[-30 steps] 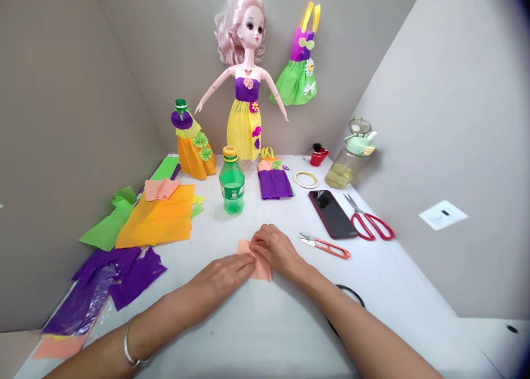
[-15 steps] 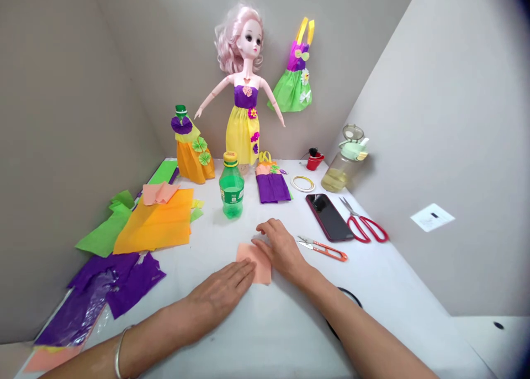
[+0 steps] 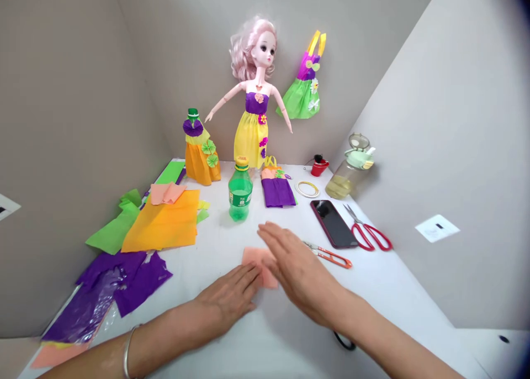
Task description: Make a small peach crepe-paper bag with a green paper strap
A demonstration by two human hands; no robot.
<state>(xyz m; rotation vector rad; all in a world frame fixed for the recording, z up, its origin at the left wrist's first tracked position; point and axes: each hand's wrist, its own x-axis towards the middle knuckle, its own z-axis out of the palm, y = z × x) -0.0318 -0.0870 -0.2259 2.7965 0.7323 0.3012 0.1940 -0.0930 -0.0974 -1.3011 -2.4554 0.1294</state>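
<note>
A small square of peach crepe paper (image 3: 253, 254) lies on the white table in front of me. My left hand (image 3: 229, 293) rests flat with its fingertips on the paper's left side, fingers stretched out. Just above the right side of the paper is my right hand (image 3: 300, 271), tilted on edge, its fingers straight and nothing visible in it; whether it touches the paper I cannot tell. Beyond the paper stands a green plastic bottle (image 3: 240, 196) with a yellow cap. Orange-handled thread snips (image 3: 333, 257) lie right of my right hand, partly covered by it.
On the left lie orange crepe paper (image 3: 165, 227), green paper (image 3: 111, 227) and purple paper (image 3: 141, 285). At the right are a phone (image 3: 334, 224), red-handled scissors (image 3: 370, 235) and a water bottle (image 3: 346, 174). A doll (image 3: 251, 136) and a dressed bottle (image 3: 202, 161) stand behind.
My right hand has lifted and turned on edge, its fingers straightening over the paper's right side. My left hand stays on the paper. The whole view has shifted slightly.
</note>
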